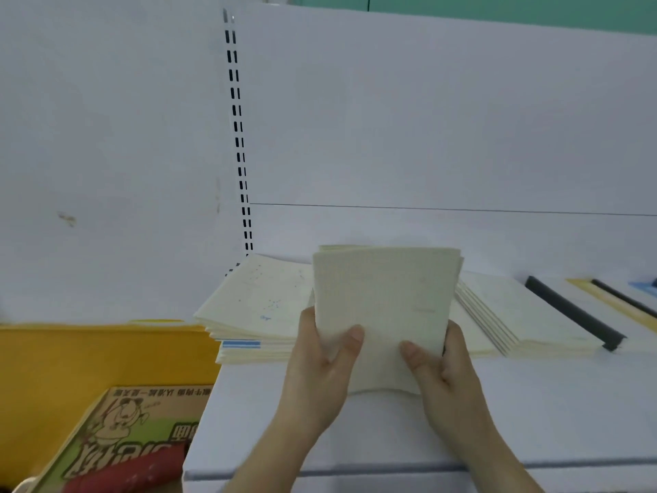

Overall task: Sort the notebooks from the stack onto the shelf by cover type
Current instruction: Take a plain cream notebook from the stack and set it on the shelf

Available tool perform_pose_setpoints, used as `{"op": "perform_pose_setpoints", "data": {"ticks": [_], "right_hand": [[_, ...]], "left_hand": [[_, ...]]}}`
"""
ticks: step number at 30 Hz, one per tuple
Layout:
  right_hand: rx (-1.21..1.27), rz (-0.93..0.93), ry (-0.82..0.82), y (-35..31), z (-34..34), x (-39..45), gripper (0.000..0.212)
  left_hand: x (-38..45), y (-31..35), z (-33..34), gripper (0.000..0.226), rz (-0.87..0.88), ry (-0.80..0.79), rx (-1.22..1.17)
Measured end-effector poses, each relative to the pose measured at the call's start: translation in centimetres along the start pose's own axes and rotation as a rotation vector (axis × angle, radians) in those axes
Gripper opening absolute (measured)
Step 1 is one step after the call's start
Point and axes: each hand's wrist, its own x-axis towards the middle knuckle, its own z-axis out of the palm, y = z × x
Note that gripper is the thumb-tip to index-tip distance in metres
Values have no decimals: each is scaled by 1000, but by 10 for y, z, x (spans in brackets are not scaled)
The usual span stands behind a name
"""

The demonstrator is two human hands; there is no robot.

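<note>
You hold a cream bundle of notebooks upright over the white shelf, its lower edge bowed and resting on the shelf surface. Your left hand clasps the bundle's left edge, thumb across the front cover; your right hand clasps the right edge the same way.

Behind the bundle, left: a flat stack of cream notebooks, blue speckles on its top cover, a blue-striped edge low in the pile. Behind, right: a fanned row of cream notebooks, then a dark-spined book and further books at the frame edge.

Left of the shelf: a yellow panel and a cardboard box with a cartoon figure and printed characters, upside down, not legible.
</note>
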Motion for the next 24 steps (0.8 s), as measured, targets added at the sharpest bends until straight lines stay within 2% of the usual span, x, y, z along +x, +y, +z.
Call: {"op": "perform_pose_setpoints", "data": {"ticks": [4, 8, 13, 19, 22, 24], "right_hand": [[-18, 70, -94, 7, -5, 2, 48], [-110, 77, -166, 13, -11, 7, 43], [-303, 4, -316, 13, -31, 14, 49], [-379, -130, -161, -1, -69, 24, 45], [-494, -148, -107, -8, -89, 44, 44], [-598, -114, -108, -8, -101, 62, 40]], "left_hand": [[-1, -1, 3, 31, -44, 24, 8], [-5, -12, 6, 37, -87, 34, 121], [-6, -16, 10, 34, -88, 52, 221], [3, 2, 38, 30, -25, 37, 240], [27, 20, 59, 40, -104, -117, 314], [45, 26, 74, 39, -144, -193, 436]]}}
